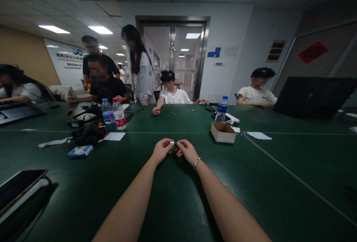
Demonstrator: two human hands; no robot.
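Both hands are held out over the green table, fingertips almost meeting. My left hand (162,151) is closed in a pinch on a small shiny, silvery piece (172,142). Facing it, my right hand (188,151), with a silver bracelet (197,163) at the wrist, is also closed in a pinch. A small dark bit (175,144) shows at its fingertips, too small to name. Whether the two bits are joined cannot be made out. The open cardboard box (223,137) stands beyond and to the right of my right hand.
The green table (111,193) has seams across it. At left are water bottles (119,117), a black tangled bundle (86,134), a small blue-white packet (80,151) and a tablet-like device (19,190). Another bottle (222,110) is behind the box. A monitor (312,96) is at right. People sit opposite.
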